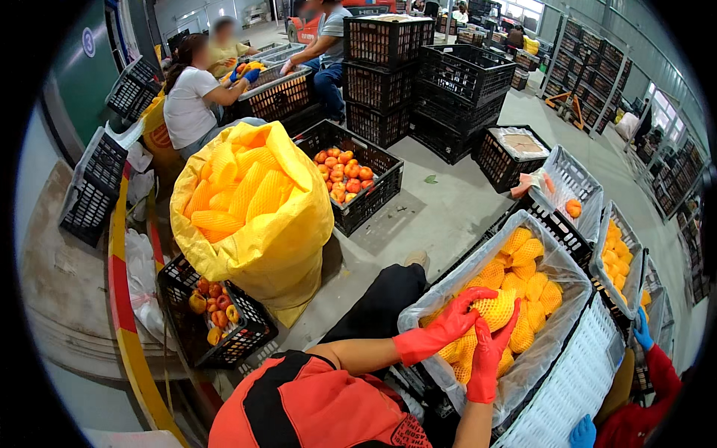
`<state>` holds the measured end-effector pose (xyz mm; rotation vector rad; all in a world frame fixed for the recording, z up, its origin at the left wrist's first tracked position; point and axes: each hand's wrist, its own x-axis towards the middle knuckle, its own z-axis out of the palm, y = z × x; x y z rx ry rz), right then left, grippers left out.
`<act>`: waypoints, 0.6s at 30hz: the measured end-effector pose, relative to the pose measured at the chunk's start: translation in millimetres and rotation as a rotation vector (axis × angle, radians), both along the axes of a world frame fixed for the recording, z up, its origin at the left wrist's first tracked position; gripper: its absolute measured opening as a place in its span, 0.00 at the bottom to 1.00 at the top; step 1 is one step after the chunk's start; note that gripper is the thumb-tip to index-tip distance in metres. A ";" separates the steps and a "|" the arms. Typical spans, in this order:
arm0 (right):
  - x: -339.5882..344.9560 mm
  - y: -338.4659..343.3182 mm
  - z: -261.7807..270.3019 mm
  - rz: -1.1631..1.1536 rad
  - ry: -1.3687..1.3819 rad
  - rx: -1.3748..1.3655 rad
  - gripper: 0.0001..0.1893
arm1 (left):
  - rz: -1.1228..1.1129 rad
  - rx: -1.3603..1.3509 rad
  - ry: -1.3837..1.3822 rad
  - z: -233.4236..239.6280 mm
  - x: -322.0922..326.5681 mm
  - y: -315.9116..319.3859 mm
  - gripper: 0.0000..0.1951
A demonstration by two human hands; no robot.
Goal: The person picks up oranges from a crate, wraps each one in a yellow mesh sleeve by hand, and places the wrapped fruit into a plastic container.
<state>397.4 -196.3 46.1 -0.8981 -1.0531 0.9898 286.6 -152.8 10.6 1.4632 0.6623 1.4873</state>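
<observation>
My left hand [456,322] and my right hand [490,350], both in red rubber gloves, hold a fruit in a yellow foam net sleeve [496,309] between them. They are over a black plastic crate with a clear plastic liner [566,322], which holds several fruits in the same yellow sleeves [524,280]. Left of the crate stands a large yellow woven sack [269,252], filled with empty yellow foam net sleeves [241,179]. Behind the sack, red and orange peaches [343,173] lie bare in a black crate [386,176].
A small black crate [241,347] with peaches stands at lower left, beside a red and yellow striped bar [120,291]. Lined crates [582,185] line the right. A co-worker's blue-gloved hand [644,330] is at right. Other people sit behind the sack near stacked black crates [381,84].
</observation>
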 end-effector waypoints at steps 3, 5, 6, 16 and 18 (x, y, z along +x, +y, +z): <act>-8.3 -4.4 3.9 -0.079 -0.022 0.028 0.41 | 0.145 -0.009 0.085 8.0 6.3 -9.4 0.29; -6.0 -3.9 8.2 -0.141 -0.020 0.051 0.41 | 0.238 0.120 0.204 4.5 4.4 -2.3 0.29; 0.7 -5.5 8.2 -0.187 -0.028 0.055 0.42 | 0.277 0.162 0.265 4.5 2.9 0.9 0.29; 23.1 12.8 -15.3 -0.263 0.025 0.070 0.31 | 0.206 0.138 0.417 34.0 4.0 -11.3 0.30; 32.4 7.6 -13.6 -0.234 0.091 0.100 0.32 | 0.119 0.080 0.383 26.5 8.8 -7.7 0.24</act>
